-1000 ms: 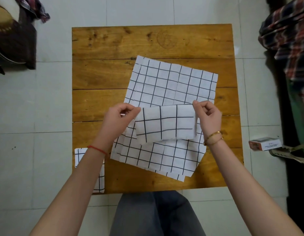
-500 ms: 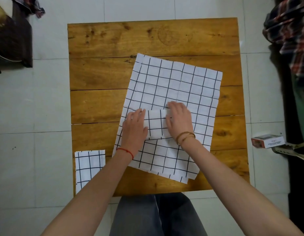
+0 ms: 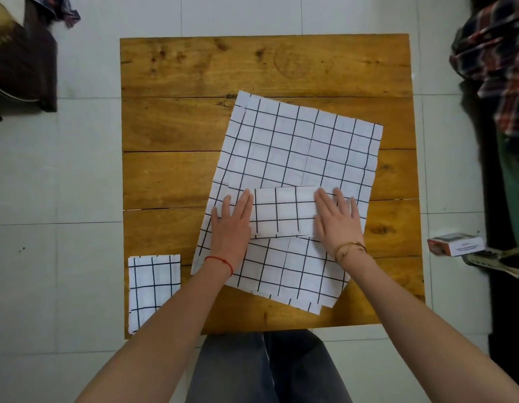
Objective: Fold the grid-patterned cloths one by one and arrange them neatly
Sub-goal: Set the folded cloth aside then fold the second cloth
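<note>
A folded strip of grid-patterned cloth [image 3: 284, 212] lies across the top of a stack of unfolded grid cloths [image 3: 299, 158], which sits skewed on the wooden table [image 3: 194, 82], reaching from the middle of the surface toward its near right corner. The left hand [image 3: 232, 219] lies flat, palm down, fingers held together, covering the strip's left end and resting partly on the stack beneath. The right hand [image 3: 336, 219] is likewise flat, fingers slightly spread, pressing the strip's right end; neither hand pinches anything. A red string bracelet [image 3: 220, 261] circles the left wrist and thin gold bangles [image 3: 349, 248] the right. At the near left corner of the table a finished folded cloth [image 3: 152, 286] lies apart from the stack, its near edge hidden by the left forearm. How many sheets the stack holds is hard to judge, though offset edges along its near side suggest several. A small box [image 3: 456, 245] rests on the tiled floor past the table's right edge.
</note>
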